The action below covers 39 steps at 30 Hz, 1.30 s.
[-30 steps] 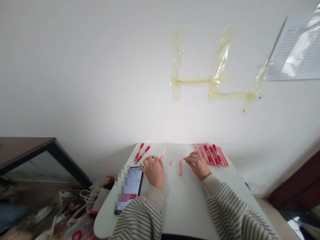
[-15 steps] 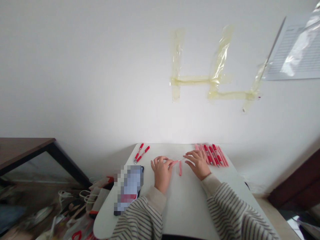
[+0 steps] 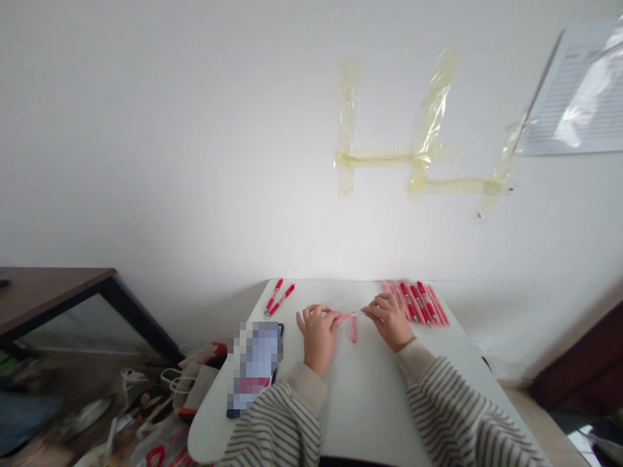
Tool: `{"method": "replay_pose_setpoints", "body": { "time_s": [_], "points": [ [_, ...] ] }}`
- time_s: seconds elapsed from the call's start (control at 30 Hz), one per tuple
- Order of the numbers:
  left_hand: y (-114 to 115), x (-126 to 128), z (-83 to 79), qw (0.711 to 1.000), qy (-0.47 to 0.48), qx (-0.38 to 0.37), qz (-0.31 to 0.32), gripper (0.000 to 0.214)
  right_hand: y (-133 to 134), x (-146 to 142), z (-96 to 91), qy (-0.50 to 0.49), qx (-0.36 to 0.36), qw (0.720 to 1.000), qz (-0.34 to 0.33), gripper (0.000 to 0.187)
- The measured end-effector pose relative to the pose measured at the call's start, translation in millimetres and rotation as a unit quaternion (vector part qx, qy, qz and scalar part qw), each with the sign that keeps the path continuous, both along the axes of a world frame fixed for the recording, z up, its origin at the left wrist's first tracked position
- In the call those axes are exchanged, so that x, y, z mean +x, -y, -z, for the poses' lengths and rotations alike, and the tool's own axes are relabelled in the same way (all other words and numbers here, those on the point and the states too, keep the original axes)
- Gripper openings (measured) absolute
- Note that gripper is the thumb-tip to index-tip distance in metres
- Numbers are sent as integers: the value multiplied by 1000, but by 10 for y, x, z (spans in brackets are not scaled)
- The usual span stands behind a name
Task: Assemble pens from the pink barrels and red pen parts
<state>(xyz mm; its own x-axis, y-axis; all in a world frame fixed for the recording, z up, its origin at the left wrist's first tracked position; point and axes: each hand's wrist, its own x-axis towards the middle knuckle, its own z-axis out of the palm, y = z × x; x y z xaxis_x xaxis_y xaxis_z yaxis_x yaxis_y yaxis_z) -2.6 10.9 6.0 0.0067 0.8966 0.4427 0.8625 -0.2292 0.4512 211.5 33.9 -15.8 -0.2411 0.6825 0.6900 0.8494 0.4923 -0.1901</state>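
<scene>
Above the white table (image 3: 370, 402), my left hand (image 3: 320, 334) is closed on a pink pen (image 3: 345, 316), held nearly level. A thin white part (image 3: 357, 314), which looks like a refill, sticks out of the pen's right end. The fingertips of my right hand (image 3: 390, 322) pinch the far end of that white part. A short pink piece, perhaps a pen cap (image 3: 354, 331), lies on the table just below the held pen. Right of my right hand, a row of red and pink pens (image 3: 423, 305) lies side by side, partly hidden by the hand.
Two red pens (image 3: 280, 301) lie at the table's back left. A phone (image 3: 256, 370) with a blurred screen rests by the left edge, near my left sleeve. The white wall (image 3: 219, 162) meets the table's back edge. A brown desk (image 3: 53, 292) stands at the left.
My right hand's fingers have closed together at the white part's end; before, they were more spread. The held pen has turned closer to level. The whole view has shifted slightly.
</scene>
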Motion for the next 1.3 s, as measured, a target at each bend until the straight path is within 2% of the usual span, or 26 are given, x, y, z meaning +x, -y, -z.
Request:
{"method": "replay_pose_setpoints", "body": {
  "time_s": [0.43,1.07,1.3],
  "points": [
    [-40,-75,7,999,-2,-3,-52,16,-13,47,-2,-43,23,998,52,17],
    [-50,-114,0,996,-7,-10,-87,16,-16,97,-25,-52,35,996,63,19],
    [-23,-145,-48,991,-56,-2,-124,21,-16,98,-24,-45,33,996,69,20]
  ]
}}
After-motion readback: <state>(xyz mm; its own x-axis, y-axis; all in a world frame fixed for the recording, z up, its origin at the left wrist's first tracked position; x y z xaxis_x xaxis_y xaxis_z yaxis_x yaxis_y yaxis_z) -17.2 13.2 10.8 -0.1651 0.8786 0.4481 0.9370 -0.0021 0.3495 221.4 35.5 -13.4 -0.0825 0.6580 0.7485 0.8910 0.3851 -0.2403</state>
